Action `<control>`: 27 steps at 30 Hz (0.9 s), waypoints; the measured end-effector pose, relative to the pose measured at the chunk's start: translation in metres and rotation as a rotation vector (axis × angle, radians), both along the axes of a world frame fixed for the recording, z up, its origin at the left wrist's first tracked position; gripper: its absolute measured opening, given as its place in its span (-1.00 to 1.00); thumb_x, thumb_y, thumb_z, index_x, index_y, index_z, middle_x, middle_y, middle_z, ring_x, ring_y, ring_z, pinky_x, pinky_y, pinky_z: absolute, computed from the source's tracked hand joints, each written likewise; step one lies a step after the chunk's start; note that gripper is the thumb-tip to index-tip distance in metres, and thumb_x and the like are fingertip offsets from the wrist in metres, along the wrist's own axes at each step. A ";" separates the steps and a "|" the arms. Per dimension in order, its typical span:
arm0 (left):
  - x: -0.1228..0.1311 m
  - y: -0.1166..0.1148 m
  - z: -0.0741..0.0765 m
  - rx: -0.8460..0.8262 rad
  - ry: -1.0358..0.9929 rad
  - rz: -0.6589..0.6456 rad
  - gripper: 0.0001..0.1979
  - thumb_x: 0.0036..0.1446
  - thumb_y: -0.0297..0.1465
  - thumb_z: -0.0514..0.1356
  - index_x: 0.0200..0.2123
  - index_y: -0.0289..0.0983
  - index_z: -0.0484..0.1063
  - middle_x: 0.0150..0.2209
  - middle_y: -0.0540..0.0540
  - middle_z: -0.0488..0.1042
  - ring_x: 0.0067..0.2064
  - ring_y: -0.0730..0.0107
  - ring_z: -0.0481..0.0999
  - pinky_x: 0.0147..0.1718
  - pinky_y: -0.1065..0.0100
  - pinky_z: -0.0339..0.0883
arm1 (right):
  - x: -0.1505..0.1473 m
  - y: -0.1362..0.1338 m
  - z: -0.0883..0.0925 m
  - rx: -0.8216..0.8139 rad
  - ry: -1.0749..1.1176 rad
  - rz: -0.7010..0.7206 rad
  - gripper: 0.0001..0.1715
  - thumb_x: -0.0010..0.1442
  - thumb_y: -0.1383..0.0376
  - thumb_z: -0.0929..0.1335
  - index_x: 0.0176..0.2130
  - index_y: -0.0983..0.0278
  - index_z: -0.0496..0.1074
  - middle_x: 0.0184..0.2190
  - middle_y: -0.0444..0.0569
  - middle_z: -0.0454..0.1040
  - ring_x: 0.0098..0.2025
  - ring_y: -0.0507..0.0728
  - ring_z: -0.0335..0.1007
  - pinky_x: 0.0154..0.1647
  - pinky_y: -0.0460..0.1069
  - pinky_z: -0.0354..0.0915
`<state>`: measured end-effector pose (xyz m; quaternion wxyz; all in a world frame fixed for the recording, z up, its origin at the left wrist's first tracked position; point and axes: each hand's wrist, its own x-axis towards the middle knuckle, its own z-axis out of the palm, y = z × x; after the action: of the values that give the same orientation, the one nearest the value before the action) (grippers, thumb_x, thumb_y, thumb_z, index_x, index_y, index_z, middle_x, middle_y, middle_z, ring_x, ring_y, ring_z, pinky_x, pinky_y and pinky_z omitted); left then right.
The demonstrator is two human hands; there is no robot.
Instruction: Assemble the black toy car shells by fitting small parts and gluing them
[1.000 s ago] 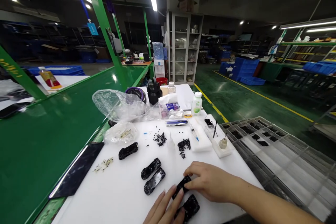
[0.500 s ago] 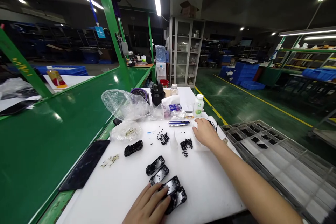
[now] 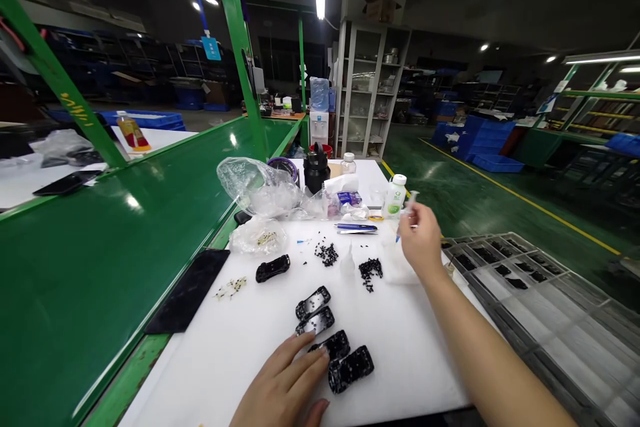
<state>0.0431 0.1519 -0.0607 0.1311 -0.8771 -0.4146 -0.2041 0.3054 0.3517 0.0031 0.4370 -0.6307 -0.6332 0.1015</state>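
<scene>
My left hand (image 3: 285, 383) lies flat on the white table (image 3: 230, 353), fingertips touching a black toy car body (image 3: 334, 344). Another black car body (image 3: 351, 368) lies just right of it, and two more (image 3: 313, 311) sit behind. My right hand (image 3: 421, 240) is raised above the table's far right part, fingers pinched on a small clear syringe with a blue tip (image 3: 406, 210). Below it are a white foam block (image 3: 400, 268) and a pile of small black parts (image 3: 371, 271).
A second pile of black bits (image 3: 327, 253), a lone car shell (image 3: 273, 268), tweezers (image 3: 357, 228), a white bottle (image 3: 395, 197), plastic bags (image 3: 255, 188) and a black flask (image 3: 317, 172) stand at the back. A clear compartment tray (image 3: 525, 280) lies right; a green conveyor (image 3: 100, 240) runs left.
My right hand left the car bodies, reached to the foam block, and now has lifted the syringe off it. My left hand stayed on the car bodies. The camera tilted and shifted slightly.
</scene>
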 end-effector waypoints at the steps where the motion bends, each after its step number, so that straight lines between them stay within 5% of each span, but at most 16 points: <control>1: -0.001 0.003 0.003 -0.033 0.002 -0.002 -0.60 0.15 -0.33 0.18 0.08 -0.20 0.41 0.10 0.01 0.46 0.12 0.15 0.45 -0.03 0.20 0.52 | -0.003 -0.010 0.007 0.044 0.109 0.049 -0.60 0.35 0.22 0.08 0.12 0.31 0.11 0.00 0.18 0.31 -0.10 0.19 0.40 -0.07 0.11 0.32; 4: -0.004 0.021 0.012 -0.149 -0.016 0.032 -0.57 0.22 -0.31 0.11 0.16 -0.17 0.34 0.23 -0.02 0.31 0.22 0.15 0.33 0.07 0.12 0.44 | -0.027 -0.038 0.018 0.068 0.671 0.550 -0.74 0.32 0.17 0.18 -0.01 0.17 0.16 -0.14 -0.01 0.35 -0.21 0.12 0.43 -0.19 0.06 0.33; 6: -0.007 0.037 0.016 -0.241 -0.028 0.077 -0.59 0.26 -0.30 0.06 0.16 -0.19 0.34 0.24 -0.06 0.30 0.25 0.12 0.29 0.12 0.05 0.38 | -0.051 -0.050 0.015 -0.089 0.930 0.920 -0.83 0.27 0.24 0.28 -0.11 0.17 0.23 -0.25 -0.07 0.40 -0.23 0.11 0.40 -0.17 0.03 0.27; 10: -0.018 0.060 0.012 -0.383 -0.024 0.024 -0.53 0.24 -0.27 0.08 0.21 -0.21 0.28 0.23 -0.10 0.32 0.24 0.09 0.30 0.14 0.01 0.34 | -0.089 -0.053 -0.010 -0.387 1.190 1.253 -0.76 0.16 0.23 0.37 -0.16 0.26 0.36 -0.47 -0.12 0.29 -0.40 0.04 0.21 -0.26 -0.01 0.16; 17: -0.032 0.063 -0.002 -0.413 -0.168 -0.077 -0.46 0.13 -0.47 0.08 0.21 -0.19 0.23 0.22 -0.08 0.32 0.26 0.17 0.25 0.18 0.08 0.31 | -0.103 -0.044 -0.041 -0.382 1.324 1.286 -0.24 0.17 -0.30 0.17 -0.58 0.28 0.28 -0.75 -0.21 -0.02 -0.64 0.00 -0.10 -0.51 -0.03 -0.03; 27: -0.032 0.065 0.000 -0.478 -0.169 -0.088 -0.46 0.16 -0.47 0.06 0.23 -0.19 0.24 0.23 -0.08 0.28 0.26 0.16 0.20 0.18 0.09 0.31 | -0.116 -0.043 -0.055 -0.326 1.239 1.176 -0.31 0.25 -0.16 0.18 -0.62 0.29 0.29 -0.76 -0.19 0.00 -0.66 0.01 -0.09 -0.55 -0.04 -0.10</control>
<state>0.0114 0.2166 -0.0603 -0.1243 -0.8801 -0.4221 -0.1784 0.1890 0.3084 -0.0516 0.4838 -0.0869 -0.4821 0.7253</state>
